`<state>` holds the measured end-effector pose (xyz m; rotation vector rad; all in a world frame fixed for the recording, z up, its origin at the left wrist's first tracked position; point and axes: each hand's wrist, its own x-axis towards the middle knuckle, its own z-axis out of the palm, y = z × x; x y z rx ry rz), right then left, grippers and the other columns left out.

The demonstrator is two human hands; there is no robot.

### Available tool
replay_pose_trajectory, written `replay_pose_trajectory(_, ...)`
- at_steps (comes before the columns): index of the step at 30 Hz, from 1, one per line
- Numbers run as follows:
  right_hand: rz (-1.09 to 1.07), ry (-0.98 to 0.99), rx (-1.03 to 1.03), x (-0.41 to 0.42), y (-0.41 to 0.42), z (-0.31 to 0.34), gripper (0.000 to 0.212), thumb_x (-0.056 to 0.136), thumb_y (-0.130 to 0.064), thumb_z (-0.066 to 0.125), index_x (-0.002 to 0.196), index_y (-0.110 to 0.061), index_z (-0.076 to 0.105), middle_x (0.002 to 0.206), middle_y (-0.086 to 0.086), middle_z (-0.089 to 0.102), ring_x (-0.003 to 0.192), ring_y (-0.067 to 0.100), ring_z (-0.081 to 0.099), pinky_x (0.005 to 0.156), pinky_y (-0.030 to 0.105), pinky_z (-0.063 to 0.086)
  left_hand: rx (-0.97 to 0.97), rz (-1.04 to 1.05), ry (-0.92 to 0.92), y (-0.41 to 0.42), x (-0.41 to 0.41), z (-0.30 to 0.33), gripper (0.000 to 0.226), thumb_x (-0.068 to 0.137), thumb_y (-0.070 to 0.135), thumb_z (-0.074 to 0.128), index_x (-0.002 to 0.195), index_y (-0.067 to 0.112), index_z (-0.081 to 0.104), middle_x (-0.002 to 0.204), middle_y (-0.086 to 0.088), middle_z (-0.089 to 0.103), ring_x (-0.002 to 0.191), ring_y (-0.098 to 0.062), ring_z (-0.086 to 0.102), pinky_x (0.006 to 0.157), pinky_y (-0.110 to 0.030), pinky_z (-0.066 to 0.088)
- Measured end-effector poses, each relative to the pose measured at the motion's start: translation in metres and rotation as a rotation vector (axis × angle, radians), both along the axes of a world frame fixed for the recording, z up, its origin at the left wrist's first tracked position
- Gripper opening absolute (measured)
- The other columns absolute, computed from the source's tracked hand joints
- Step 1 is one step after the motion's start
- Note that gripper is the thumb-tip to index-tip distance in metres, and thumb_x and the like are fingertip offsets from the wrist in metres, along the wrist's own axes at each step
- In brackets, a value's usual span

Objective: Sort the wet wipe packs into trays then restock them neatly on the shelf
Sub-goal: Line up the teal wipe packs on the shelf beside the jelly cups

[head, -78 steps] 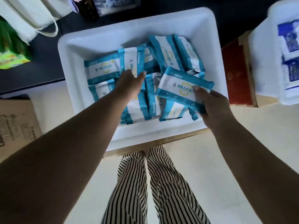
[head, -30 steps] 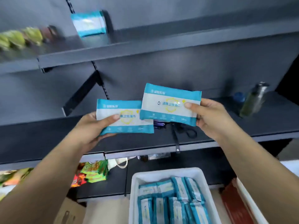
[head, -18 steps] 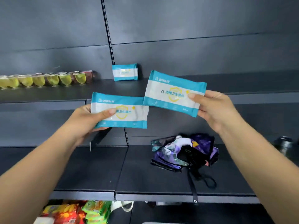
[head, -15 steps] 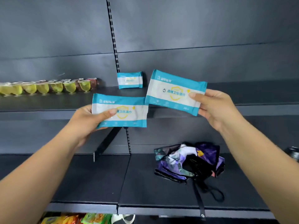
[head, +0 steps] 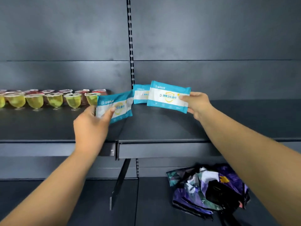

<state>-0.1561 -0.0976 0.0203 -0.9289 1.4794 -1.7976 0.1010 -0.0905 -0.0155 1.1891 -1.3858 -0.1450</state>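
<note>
1. the left hand (head: 91, 126) is pinching a tilted pack (head: 114, 107) between thumb and fingers, over the shelf (head: 162, 128).
2. the right hand (head: 196, 104) is gripping a second pack (head: 168, 97) by its right end, above the shelf.
3. a third pack (head: 140, 96) is standing at the shelf's back, behind both.
4. jelly cups (head: 53, 99) are sitting in rows to the left.

dim, even light from above; a soft sheen on the back panel (head: 81, 38) above the fingers; left pack (head: 117, 107) motion-blurred at the thumb; right pack (head: 168, 97) sharper; shelf (head: 162, 128) edges bow from wide-angle distortion.
</note>
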Motion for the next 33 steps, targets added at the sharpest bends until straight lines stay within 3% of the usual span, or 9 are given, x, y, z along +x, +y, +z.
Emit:
replay_pose_trajectory(2,-0.033,0.024,0.043,0.003,-0.031,-0.002,0.017,0.084,0.002,0.064,0.097,-0.006,0.058,0.118,0.015,0.063,0.102,0.028,0.064,0.083,0.034,0.053,0.016,-0.035,0.059,-0.009,0.001,-0.008,0.028,0.084,0.034,0.064,0.088,0.006,0.061,0.086,-0.013,0.067,0.077,-0.033,0.063,0.072,-0.039,0.053)
replay_pose_trajectory(7,-0.057,0.076,0.061,0.008,-0.090,0.002,0.023,0.083,0.001,0.065,0.102,-0.007,0.055,0.118,0.014,0.062,0.101,0.027,0.064,0.078,0.031,0.053,0.045,-0.035,0.094,-0.014,0.001,-0.009,0.019,0.086,0.036,0.060,0.086,0.020,0.050,0.073,0.007,0.053,0.071,-0.028,0.060,0.065,-0.028,0.042)
replay_pose_trajectory(11,-0.013,0.076,0.033,0.016,-0.121,-0.004,0.029,0.085,0.004,0.061,0.113,0.001,0.056,0.120,0.015,0.061,0.106,0.029,0.062,0.081,0.029,0.051,0.068,-0.055,0.127,-0.018,0.003,-0.011,0.018,0.087,0.037,0.059,0.087,0.021,0.051,0.069,0.015,0.051,0.073,-0.025,0.061,0.067,-0.032,0.049)
replay_pose_trajectory(15,0.011,0.113,0.038,0.015,-0.141,-0.012,0.034,0.084,0.003,0.063,0.117,0.001,0.057,0.118,0.016,0.062,0.097,0.026,0.062,0.083,0.028,0.050,0.064,-0.063,0.175,-0.019,0.003,-0.014,0.018,0.087,0.039,0.058,0.082,0.025,0.048,0.071,0.023,0.050,0.060,0.000,0.055,0.050,-0.007,0.040)
replay_pose_trajectory(18,0.006,0.143,0.030,0.011,-0.153,-0.016,0.034,0.083,0.003,0.064,0.117,0.002,0.058,0.117,0.017,0.062,0.105,0.030,0.062,0.085,0.031,0.051,0.060,-0.072,0.199,-0.018,0.003,-0.013,0.018,0.088,0.040,0.056,0.076,0.031,0.045,0.073,0.020,0.056,0.046,-0.008,0.061,0.045,-0.007,0.041)
replay_pose_trajectory(21,-0.020,0.213,0.020,0.010,-0.158,-0.019,0.032,0.082,0.001,0.065,0.114,0.002,0.060,0.114,0.017,0.064,0.105,0.031,0.062,0.089,0.038,0.051,0.054,-0.046,0.156,-0.017,0.002,-0.013,0.017,0.088,0.040,0.055,0.077,0.031,0.045,0.074,0.018,0.057,0.047,-0.006,0.060,0.044,-0.007,0.039)
replay_pose_trajectory(26,-0.084,0.288,0.034,0.007,-0.164,-0.024,0.030,0.080,-0.007,0.069,0.105,-0.013,0.055,0.114,0.009,0.059,0.106,0.026,0.060,0.092,0.034,0.049,0.054,-0.008,0.142,-0.016,0.001,-0.013,0.018,0.087,0.042,0.055,0.088,0.025,0.048,0.072,0.019,0.055,0.046,-0.014,0.060,0.043,-0.010,0.041)
replay_pose_trajectory(30,-0.265,0.446,0.046,0.018,-0.148,-0.008,0.038,0.081,-0.024,0.069,0.114,-0.015,0.051,0.128,0.006,0.044,0.114,0.021,0.050,0.091,0.026,0.040,0.086,0.004,0.149,-0.014,0.000,-0.012,0.021,0.087,0.045,0.054,0.076,0.033,0.040,0.072,0.020,0.052,0.064,-0.026,0.062,0.061,-0.033,0.050)
replay_pose_trajectory(33,0.006,0.282,-0.069,0.050,-0.118,0.015,0.015,0.087,-0.029,0.063,0.084,-0.018,0.053,0.096,0.005,0.059,0.084,0.019,0.058,0.073,0.024,0.045,0.088,-0.020,0.150,-0.011,-0.002,-0.008,0.021,0.087,0.046,0.054,0.078,0.033,0.040,0.072,0.019,0.052,0.063,-0.026,0.062,0.062,-0.035,0.052)
